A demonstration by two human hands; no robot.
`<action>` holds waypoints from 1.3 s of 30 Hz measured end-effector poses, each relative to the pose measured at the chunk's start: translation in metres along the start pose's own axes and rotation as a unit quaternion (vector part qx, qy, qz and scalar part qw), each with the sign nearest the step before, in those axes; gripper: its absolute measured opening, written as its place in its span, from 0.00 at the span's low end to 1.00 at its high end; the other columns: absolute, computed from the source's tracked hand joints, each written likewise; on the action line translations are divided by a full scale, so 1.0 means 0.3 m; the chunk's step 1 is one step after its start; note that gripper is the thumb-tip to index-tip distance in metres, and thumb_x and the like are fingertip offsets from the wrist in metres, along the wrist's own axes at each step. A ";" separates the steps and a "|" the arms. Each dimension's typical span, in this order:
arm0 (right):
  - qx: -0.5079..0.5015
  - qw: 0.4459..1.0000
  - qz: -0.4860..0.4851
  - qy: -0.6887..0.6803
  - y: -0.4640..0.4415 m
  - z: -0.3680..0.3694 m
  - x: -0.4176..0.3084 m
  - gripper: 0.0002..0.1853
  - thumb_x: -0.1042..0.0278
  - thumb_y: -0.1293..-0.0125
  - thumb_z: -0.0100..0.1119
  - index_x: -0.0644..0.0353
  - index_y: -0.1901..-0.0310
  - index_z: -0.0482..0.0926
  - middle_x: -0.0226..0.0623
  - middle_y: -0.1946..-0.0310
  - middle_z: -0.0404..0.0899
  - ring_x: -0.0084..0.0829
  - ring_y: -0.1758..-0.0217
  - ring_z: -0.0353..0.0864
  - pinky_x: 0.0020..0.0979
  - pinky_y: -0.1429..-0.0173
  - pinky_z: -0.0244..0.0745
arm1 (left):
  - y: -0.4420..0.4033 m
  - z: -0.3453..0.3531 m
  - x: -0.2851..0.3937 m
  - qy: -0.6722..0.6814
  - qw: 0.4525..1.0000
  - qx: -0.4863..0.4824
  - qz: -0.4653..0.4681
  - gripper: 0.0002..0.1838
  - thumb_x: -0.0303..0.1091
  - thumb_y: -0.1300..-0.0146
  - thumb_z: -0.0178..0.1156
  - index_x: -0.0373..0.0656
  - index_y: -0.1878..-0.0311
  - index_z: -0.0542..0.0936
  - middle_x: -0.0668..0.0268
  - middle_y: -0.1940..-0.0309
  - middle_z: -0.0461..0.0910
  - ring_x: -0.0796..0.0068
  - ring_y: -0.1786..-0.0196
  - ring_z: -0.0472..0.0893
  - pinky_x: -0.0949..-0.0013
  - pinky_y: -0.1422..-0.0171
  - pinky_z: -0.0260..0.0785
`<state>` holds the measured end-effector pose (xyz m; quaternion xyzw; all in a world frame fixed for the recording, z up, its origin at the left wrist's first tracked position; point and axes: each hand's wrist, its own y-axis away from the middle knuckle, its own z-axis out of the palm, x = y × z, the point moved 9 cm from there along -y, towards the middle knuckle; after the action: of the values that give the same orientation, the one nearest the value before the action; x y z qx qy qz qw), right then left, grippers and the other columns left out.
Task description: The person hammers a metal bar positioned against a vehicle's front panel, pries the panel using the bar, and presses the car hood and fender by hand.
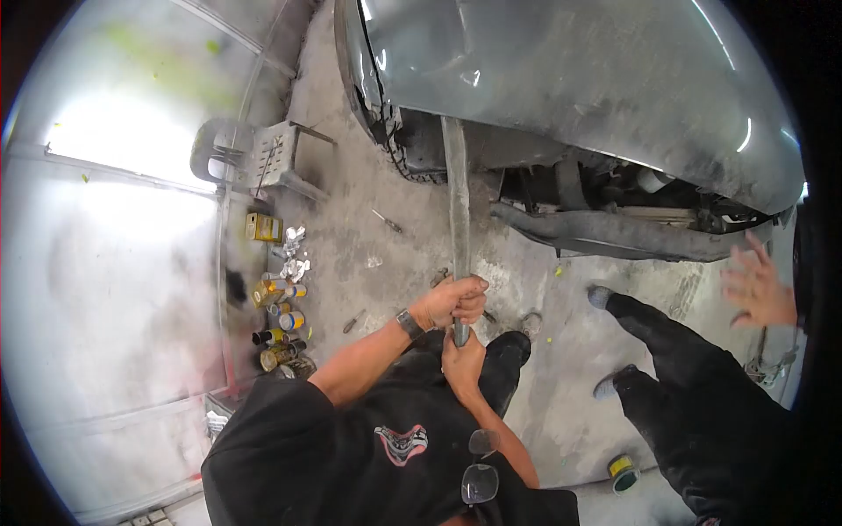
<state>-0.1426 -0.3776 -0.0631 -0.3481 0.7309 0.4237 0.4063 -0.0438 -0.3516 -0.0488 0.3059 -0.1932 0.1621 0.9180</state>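
A long, worn grey bar runs away from me, its far end disappearing under the edge of a grey car body. My left hand, with a watch on the wrist, is wrapped around the bar near its close end. Just below it, my right hand grips the bar's lower end. What the bar's far tip touches is hidden by the car panel. A dark bumper piece hangs loose below the car's open front, with inner parts showing behind it.
Another person's legs are at the right; that person's spread hand is near the bumper. Screwdrivers lie on the floor. Several paint cans and a metal chair line the left wall. A tin stands lower right.
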 end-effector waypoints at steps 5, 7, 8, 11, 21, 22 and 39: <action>0.040 0.999 -0.020 0.019 0.026 0.000 0.037 0.13 0.67 0.34 0.62 0.71 0.66 0.77 0.52 0.80 0.78 0.39 0.78 0.81 0.39 0.70 0.73 | 0.004 -0.003 -0.033 0.025 0.999 -0.042 -0.002 0.21 0.37 0.26 0.51 0.51 0.79 0.61 0.77 0.87 0.55 0.83 0.85 0.55 0.71 0.77 0.54; 0.044 0.999 -0.026 0.016 0.031 0.011 0.064 0.12 0.67 0.34 0.62 0.70 0.67 0.77 0.51 0.81 0.77 0.38 0.79 0.81 0.38 0.70 0.72 | 0.001 -0.019 -0.051 0.019 0.999 -0.027 -0.011 0.21 0.37 0.26 0.51 0.51 0.79 0.62 0.77 0.87 0.55 0.83 0.85 0.56 0.71 0.77 0.54; 0.044 0.998 -0.036 0.013 0.026 0.014 0.070 0.12 0.67 0.34 0.62 0.70 0.68 0.76 0.49 0.81 0.77 0.36 0.79 0.80 0.38 0.70 0.72 | -0.004 -0.028 -0.054 0.017 1.000 -0.020 -0.009 0.21 0.37 0.26 0.52 0.51 0.78 0.62 0.77 0.87 0.55 0.83 0.85 0.56 0.71 0.77 0.53; 0.017 0.999 -0.037 0.000 0.001 0.037 0.112 0.12 0.68 0.34 0.61 0.69 0.69 0.75 0.42 0.83 0.75 0.27 0.80 0.74 0.36 0.72 0.69 | -0.004 -0.030 -0.043 -0.012 0.999 0.029 0.008 0.20 0.39 0.25 0.50 0.52 0.78 0.63 0.78 0.87 0.55 0.82 0.84 0.55 0.72 0.76 0.52; -0.060 0.995 -0.004 -0.074 -0.084 0.015 0.135 0.12 0.70 0.35 0.61 0.68 0.72 0.74 0.33 0.85 0.69 0.19 0.79 0.67 0.33 0.73 0.67 | -0.040 -0.033 0.005 -0.066 0.977 0.190 0.074 0.18 0.36 0.30 0.55 0.51 0.77 0.64 0.77 0.86 0.57 0.82 0.84 0.56 0.70 0.79 0.52; -0.052 0.997 -0.017 -0.060 -0.089 0.010 0.131 0.12 0.69 0.35 0.61 0.68 0.72 0.74 0.33 0.85 0.70 0.19 0.79 0.67 0.33 0.73 0.67 | -0.043 -0.028 0.006 -0.062 0.977 0.191 0.075 0.17 0.36 0.30 0.55 0.51 0.77 0.64 0.77 0.86 0.57 0.82 0.84 0.56 0.70 0.79 0.52; 0.015 0.998 -0.053 -0.007 0.010 -0.035 0.039 0.14 0.64 0.34 0.63 0.71 0.66 0.77 0.57 0.77 0.79 0.53 0.70 0.84 0.43 0.68 0.73 | -0.007 -0.011 -0.057 0.019 0.998 0.062 0.025 0.21 0.38 0.25 0.50 0.52 0.79 0.64 0.77 0.87 0.57 0.83 0.85 0.57 0.71 0.79 0.53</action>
<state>-0.1534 -0.3877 -0.0693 -0.3770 0.7146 0.3933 0.4387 -0.0572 -0.3542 -0.0601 0.3540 -0.1730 0.2019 0.8966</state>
